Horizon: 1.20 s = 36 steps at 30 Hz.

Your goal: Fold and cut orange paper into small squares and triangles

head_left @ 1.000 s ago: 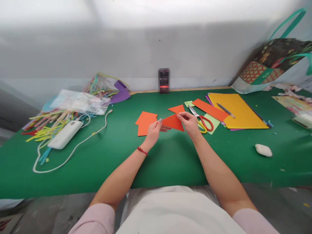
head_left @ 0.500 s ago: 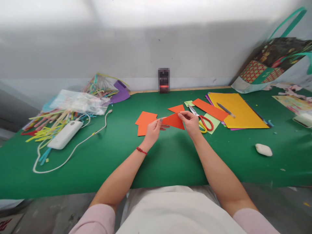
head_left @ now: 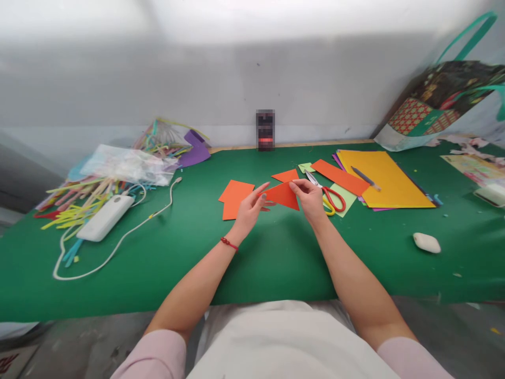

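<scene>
Both hands hold an orange paper triangle (head_left: pixel 282 195) just above the green table (head_left: pixel 276 252). My left hand (head_left: pixel 250 208) pinches its left corner between thumb and fingers. My right hand (head_left: pixel 310 199) grips its upper right corner. Left of the hands lies an orange folded sheet (head_left: pixel 233 199). A smaller orange triangle (head_left: pixel 287 175) lies just behind the held one. Red and yellow handled scissors (head_left: pixel 327 196) lie right beside my right hand on a light green paper (head_left: pixel 344 199).
An orange strip (head_left: pixel 339 177) and a yellow sheet (head_left: pixel 384 179) with a pencil (head_left: pixel 365 178) lie at the right. A white eraser-like lump (head_left: pixel 426 242) sits farther right. At the left are a white power bank (head_left: pixel 105 217), its cable, coloured paper strips and a plastic bag. A patterned bag (head_left: pixel 442 100) stands back right.
The held triangle has lifted slightly and tilted. My left fingers have shifted on its left corner, one finger now stretching up along the edge. My right hand barely moved.
</scene>
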Each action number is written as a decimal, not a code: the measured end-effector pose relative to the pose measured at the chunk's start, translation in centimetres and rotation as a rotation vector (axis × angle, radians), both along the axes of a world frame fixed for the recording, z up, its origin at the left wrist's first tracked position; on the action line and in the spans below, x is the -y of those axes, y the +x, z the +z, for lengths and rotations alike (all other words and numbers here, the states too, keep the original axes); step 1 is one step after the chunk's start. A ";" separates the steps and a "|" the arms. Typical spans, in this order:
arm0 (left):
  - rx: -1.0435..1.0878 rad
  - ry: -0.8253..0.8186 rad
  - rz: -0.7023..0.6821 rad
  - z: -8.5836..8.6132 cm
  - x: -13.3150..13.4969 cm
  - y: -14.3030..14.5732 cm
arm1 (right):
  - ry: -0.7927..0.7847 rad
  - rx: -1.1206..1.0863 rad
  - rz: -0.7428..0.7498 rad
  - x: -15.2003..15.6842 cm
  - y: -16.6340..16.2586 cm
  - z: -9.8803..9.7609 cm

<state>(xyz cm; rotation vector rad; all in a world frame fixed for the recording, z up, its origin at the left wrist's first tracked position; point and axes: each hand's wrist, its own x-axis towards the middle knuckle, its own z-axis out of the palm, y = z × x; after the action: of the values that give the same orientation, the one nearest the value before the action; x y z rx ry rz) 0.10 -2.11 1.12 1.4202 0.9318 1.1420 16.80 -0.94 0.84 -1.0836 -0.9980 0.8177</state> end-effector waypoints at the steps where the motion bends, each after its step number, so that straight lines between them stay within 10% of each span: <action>1: -0.002 -0.013 -0.007 -0.1 -0.1 0.0 | -0.001 -0.004 0.000 0.0 0.0 0.0; 36: -0.032 -0.219 -0.066 -0.3 -0.2 0.4 | -0.055 0.019 0.100 0.5 -0.9 -0.1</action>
<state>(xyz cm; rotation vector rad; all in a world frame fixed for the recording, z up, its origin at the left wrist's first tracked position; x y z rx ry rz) 0.55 -1.91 0.83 1.2846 0.9934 0.9401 15.92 -1.42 0.76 -1.0972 -1.0576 0.9215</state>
